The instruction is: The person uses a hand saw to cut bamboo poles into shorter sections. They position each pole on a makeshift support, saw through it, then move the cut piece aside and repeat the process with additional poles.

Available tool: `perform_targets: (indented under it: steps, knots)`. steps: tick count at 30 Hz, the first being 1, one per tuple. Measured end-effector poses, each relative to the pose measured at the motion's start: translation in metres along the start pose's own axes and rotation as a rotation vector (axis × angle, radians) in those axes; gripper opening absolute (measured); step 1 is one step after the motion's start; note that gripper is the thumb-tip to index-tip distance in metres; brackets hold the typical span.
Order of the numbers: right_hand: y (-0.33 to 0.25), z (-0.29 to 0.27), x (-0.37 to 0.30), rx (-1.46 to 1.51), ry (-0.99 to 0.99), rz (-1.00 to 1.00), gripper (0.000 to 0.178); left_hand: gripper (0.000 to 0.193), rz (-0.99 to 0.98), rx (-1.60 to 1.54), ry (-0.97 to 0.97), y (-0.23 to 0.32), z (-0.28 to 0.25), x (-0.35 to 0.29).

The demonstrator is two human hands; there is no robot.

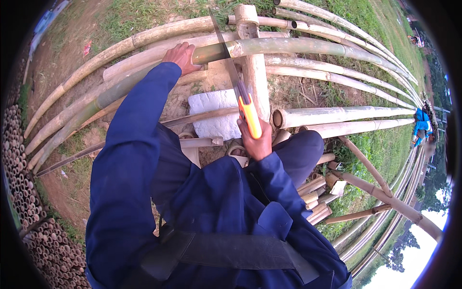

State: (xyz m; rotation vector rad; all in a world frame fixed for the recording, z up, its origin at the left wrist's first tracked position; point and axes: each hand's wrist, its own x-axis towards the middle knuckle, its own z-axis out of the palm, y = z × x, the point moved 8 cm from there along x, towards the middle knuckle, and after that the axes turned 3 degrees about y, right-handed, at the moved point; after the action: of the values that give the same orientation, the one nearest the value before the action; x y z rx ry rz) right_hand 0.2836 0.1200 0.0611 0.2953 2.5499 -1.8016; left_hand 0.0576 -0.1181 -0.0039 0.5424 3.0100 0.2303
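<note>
Right grip (256, 143) holds the saw (233, 73) across the bamboo pole (288, 46) ahead.

Left arm (132, 130) extends forward, left hand (182, 57) palm down; right arm (279, 178) lies nearer the torso (207, 212), right hand (256, 139) curled shut.

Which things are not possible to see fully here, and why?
All in the head view:
Saw handle: partly covered by the right hand.
Green pole: a stretch hidden by the left sleeve.
Bamboo stack, left: cut off by the dark rim.
Person in blue, far right: too small for details.
</note>
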Motion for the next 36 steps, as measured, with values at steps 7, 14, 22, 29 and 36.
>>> perform_targets:
  steps: [7,14,22,29,36]
  knots:
    - [0.019,-0.027,-0.043,0.010,0.051,0.080,0.017,0.066,-0.008,-0.054,0.024,-0.002,0.004,0.009]
    - [0.021,0.013,0.018,0.028,0.026,-0.020,0.019,0.068,0.030,-0.061,-0.007,-0.002,0.000,0.003]
    - [0.032,-0.007,-0.014,-0.046,0.033,0.078,0.016,0.067,0.017,-0.014,-0.017,-0.001,0.002,0.009]
    - [0.026,0.005,-0.001,0.008,0.024,0.039,0.014,0.069,-0.001,-0.069,-0.019,-0.014,-0.003,0.011]
    - [0.029,-0.012,-0.044,-0.011,0.096,0.027,0.011,0.068,0.010,-0.032,0.016,-0.004,0.000,0.015]
